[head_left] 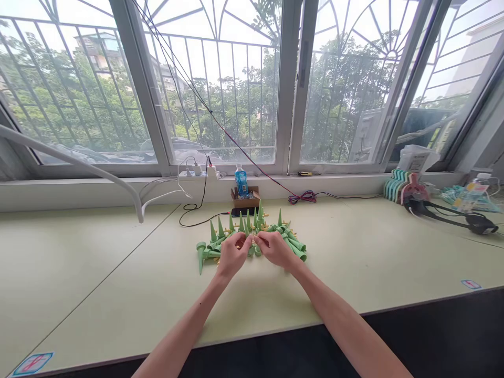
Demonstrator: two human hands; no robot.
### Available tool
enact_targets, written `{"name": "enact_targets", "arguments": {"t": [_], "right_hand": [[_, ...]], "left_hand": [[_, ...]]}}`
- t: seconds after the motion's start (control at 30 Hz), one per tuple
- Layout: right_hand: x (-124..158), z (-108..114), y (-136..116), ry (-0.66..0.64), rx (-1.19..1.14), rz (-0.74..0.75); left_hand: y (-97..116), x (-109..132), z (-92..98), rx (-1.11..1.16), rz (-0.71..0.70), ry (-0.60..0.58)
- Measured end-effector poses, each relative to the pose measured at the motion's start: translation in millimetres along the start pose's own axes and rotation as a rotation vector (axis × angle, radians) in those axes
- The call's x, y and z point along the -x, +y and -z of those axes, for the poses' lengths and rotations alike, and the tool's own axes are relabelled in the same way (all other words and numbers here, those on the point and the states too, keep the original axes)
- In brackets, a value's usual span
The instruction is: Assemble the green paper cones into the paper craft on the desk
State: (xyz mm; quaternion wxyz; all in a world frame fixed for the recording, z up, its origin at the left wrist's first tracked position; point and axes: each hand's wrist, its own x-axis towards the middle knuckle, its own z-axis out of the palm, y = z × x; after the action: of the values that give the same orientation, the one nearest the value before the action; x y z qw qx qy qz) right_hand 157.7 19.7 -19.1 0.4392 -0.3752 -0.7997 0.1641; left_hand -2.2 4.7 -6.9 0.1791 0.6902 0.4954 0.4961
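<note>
My left hand (233, 255) and my right hand (274, 249) meet over a cluster of green plastic parts on the table. Both are closed, thumb and fingers pinched together, fingertips almost touching. What they pinch is small and mostly hidden by the fingers. A green cone-shaped spike (247, 228) points up just behind the left fingertips; I cannot tell if it is held. Several green spikes (220, 227) stand upright in a row behind my hands, with small yellow pieces (265, 227) among them. Hollow green spikes (298, 251) lie beside my right hand, and a capped green spike (200, 256) lies to the left.
Behind the parts are a dark phone (241, 212) on a cable and a small cardboard box (248, 201) with a blue-labelled bottle (241, 181). A coiled cable (302, 197), pastel hangers (399, 186) and a black head strap (452, 212) lie farther right. A white lamp arm (98, 173) reaches in from the left.
</note>
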Motion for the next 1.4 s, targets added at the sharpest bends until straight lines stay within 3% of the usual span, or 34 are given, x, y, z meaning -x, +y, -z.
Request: {"name": "enact_targets", "arguments": {"t": [0.93, 1.4], "right_hand": [[-0.1, -0.5, 0.7, 0.002, 0.029, -0.005], [-1.2, -1.2, 4.4, 0.028, 0.075, -0.033]], "left_hand": [[0.3, 0.6, -0.5, -0.074, -0.047, 0.027], [-1.7, 3.1, -2.5, -0.01, -0.087, -0.044]]}}
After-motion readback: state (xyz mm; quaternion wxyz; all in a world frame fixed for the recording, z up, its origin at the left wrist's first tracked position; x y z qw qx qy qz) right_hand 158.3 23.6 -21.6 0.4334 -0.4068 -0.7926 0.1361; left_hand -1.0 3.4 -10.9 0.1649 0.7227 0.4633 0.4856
